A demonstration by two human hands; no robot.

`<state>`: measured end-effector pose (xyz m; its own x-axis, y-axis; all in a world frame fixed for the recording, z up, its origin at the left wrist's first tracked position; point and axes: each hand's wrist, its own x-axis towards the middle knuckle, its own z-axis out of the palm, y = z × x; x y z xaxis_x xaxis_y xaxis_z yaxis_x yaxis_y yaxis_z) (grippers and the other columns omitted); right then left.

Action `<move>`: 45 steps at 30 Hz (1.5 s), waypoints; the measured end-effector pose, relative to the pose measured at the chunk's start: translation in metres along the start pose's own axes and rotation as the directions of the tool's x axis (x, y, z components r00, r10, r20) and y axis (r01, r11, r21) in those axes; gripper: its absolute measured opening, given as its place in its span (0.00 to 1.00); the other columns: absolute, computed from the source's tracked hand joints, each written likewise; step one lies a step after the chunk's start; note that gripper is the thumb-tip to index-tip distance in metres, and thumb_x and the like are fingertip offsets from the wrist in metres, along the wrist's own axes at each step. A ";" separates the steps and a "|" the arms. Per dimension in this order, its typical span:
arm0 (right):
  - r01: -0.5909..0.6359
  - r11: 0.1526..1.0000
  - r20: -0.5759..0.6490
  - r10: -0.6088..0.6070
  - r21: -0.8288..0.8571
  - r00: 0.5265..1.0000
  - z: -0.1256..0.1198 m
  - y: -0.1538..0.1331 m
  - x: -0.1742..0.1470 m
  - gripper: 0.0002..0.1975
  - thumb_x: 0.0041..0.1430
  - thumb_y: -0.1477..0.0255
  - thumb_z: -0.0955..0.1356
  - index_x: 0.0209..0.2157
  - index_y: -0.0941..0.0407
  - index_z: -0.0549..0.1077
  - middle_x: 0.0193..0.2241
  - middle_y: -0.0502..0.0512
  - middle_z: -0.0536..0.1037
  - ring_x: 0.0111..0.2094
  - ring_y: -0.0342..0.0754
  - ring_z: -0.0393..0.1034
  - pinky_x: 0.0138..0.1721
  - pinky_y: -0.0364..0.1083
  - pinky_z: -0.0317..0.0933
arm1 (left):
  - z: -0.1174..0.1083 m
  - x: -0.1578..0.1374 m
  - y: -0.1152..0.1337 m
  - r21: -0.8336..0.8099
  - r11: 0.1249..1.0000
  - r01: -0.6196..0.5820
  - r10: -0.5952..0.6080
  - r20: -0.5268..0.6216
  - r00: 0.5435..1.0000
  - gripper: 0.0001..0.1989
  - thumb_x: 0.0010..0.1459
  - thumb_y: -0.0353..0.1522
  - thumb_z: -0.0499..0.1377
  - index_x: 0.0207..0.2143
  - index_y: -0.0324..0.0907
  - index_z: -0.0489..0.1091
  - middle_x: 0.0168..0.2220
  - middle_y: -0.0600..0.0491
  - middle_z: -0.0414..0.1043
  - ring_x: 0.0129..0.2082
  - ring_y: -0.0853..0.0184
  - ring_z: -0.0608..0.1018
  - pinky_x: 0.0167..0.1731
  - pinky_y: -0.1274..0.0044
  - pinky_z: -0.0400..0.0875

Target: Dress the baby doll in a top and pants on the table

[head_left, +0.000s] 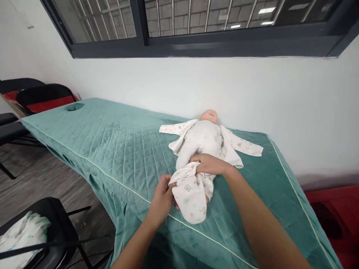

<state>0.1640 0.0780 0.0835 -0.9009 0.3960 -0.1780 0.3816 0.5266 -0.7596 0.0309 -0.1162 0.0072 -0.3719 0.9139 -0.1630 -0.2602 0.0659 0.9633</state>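
A baby doll point(202, 131) with a white cloth body lies on its back on the green quilted bed, its head toward the wall. An open white printed baby jacket point(248, 146) is spread under it, with the sleeves out to both sides. White printed baby pants point(190, 198) are bunched around the doll's lower legs. My left hand point(165, 190) pinches the pants' edge on the left side. Closed on the pants' upper edge between the legs is my right hand point(209, 164), its fingertips partly hidden by cloth. Part of a foot shows below the fabric.
The green bed cover point(112, 138) has a face hole point(74, 107) at its far left. A black chair point(53, 224) holding a white cloth point(26, 235) stands at lower left. More chairs point(46, 95) stand beyond. A red object point(339, 220) is at right, below a window point(196, 45).
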 end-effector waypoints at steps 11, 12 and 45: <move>0.030 0.989 -0.074 -0.020 0.146 0.997 0.003 0.007 -0.006 0.14 0.57 0.63 0.69 0.41 0.56 0.76 0.43 0.53 0.79 0.45 0.52 0.71 0.45 0.46 0.62 | -0.015 0.063 0.004 0.597 0.751 -0.281 0.374 -0.033 0.927 0.12 0.58 0.30 0.58 0.46 0.44 0.69 0.36 0.50 0.77 0.34 0.61 0.77 0.39 0.72 0.69; 0.026 0.987 -0.088 -0.012 0.161 0.996 0.004 0.008 -0.006 0.15 0.57 0.63 0.69 0.43 0.56 0.76 0.44 0.53 0.78 0.45 0.52 0.71 0.46 0.46 0.62 | -0.016 0.068 0.005 0.630 0.720 -0.292 0.387 -0.015 0.922 0.13 0.58 0.31 0.58 0.46 0.44 0.69 0.37 0.50 0.78 0.35 0.60 0.77 0.40 0.71 0.69; -0.060 0.964 -0.492 0.185 0.260 0.851 0.005 0.022 0.004 0.14 0.56 0.59 0.68 0.34 0.55 0.68 0.30 0.49 0.72 0.34 0.48 0.66 0.38 0.45 0.61 | -0.009 0.189 0.026 0.848 -0.209 -0.488 0.648 0.494 0.580 0.12 0.67 0.32 0.51 0.48 0.40 0.71 0.45 0.44 0.76 0.44 0.57 0.72 0.42 0.68 0.61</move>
<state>0.1674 0.0873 0.0626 -0.5936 0.8046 0.0155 0.3679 0.2885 -0.8840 -0.0540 0.0543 -0.0006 0.0556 0.7707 0.6348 0.9910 -0.1202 0.0591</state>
